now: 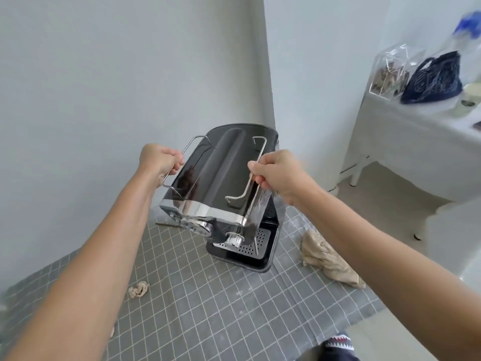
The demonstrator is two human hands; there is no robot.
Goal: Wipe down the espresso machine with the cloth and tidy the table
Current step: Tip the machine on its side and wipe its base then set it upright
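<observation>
Grey checked cloth covered the table (208,303) in a white corner. At its twelve o'clock edge stood the espresso machine (221,183), tipped toward the person. The left hand (158,160) was curled round one wire rail, the right hand (276,173) pinched the other. The beige cloth (328,259) lay at the machine's four o'clock, a crumpled scrap (138,289) at seven. Better, I thought, to set it down level before wiping.
</observation>
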